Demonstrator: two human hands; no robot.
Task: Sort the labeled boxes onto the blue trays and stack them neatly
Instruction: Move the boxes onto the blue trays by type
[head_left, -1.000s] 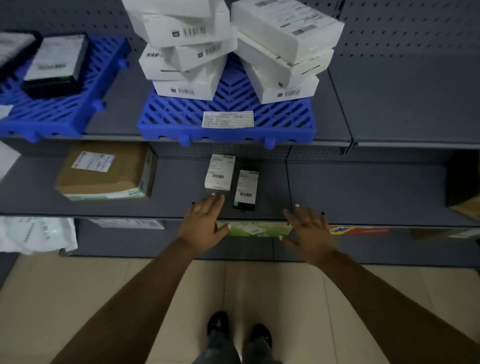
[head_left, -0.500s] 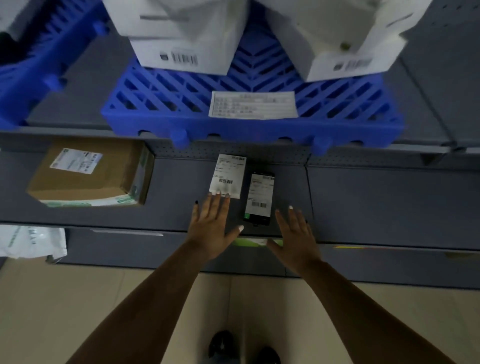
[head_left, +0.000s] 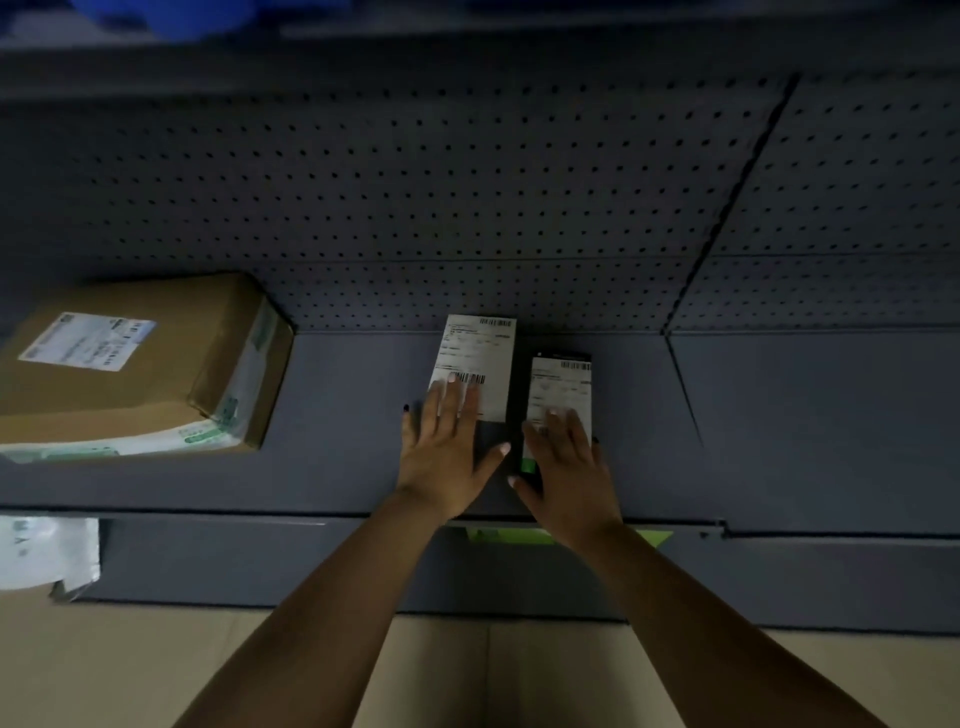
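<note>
Two small labeled boxes lie side by side on the grey lower shelf (head_left: 337, 415). The left one is a white box (head_left: 480, 358) with a barcode label. The right one is a black box (head_left: 563, 387) with a white label on top. My left hand (head_left: 447, 452) lies flat with straight fingers over the near end of the white box. My right hand (head_left: 569, 462) lies flat with straight fingers over the near end of the black box. Only a blurred blue tray edge (head_left: 171, 21) shows at the top.
A brown cardboard box (head_left: 135, 364) with a shipping label sits at the shelf's left. A perforated grey back panel (head_left: 467, 182) rises behind. A white plastic bag (head_left: 47, 551) hangs below left. Beige floor tiles (head_left: 104, 665) lie underneath.
Both hands have reached forward from the shelf's front edge onto the two small boxes. The view has dropped and closed in, so the blue tray with its white boxes has left the frame.
</note>
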